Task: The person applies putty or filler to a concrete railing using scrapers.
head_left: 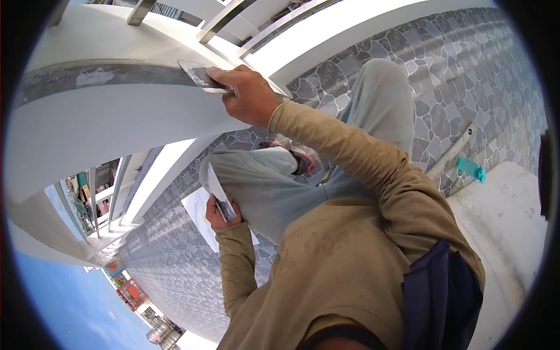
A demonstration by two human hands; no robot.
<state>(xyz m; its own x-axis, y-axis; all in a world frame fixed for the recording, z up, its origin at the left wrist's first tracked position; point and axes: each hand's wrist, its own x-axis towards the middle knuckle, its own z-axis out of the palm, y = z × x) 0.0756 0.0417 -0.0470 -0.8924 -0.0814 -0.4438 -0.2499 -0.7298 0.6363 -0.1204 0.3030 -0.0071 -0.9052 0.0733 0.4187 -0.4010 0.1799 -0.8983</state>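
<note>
My right hand (pixel 251 96) grips a flat metal trowel (pixel 201 76), its blade touching the grey strip (pixel 128 74) along the white wall's edge. A whitish patch shows on that strip, left of the trowel. Lower down, beside my bent knee, my left hand (pixel 221 212) is closed round a second flat blade (pixel 218 188) with a pale, smeared face. This blade points up along the trouser leg and does not touch the wall. A white sheet (pixel 201 219) lies on the floor behind my left hand.
Railing posts (pixel 140 11) rise past the wall at the top. Grey stone-patterned paving (pixel 431 99) surrounds my legs. On the right are a long pale bar (pixel 452 153), a teal bottle (pixel 470 169) and a white slab (pixel 504 219).
</note>
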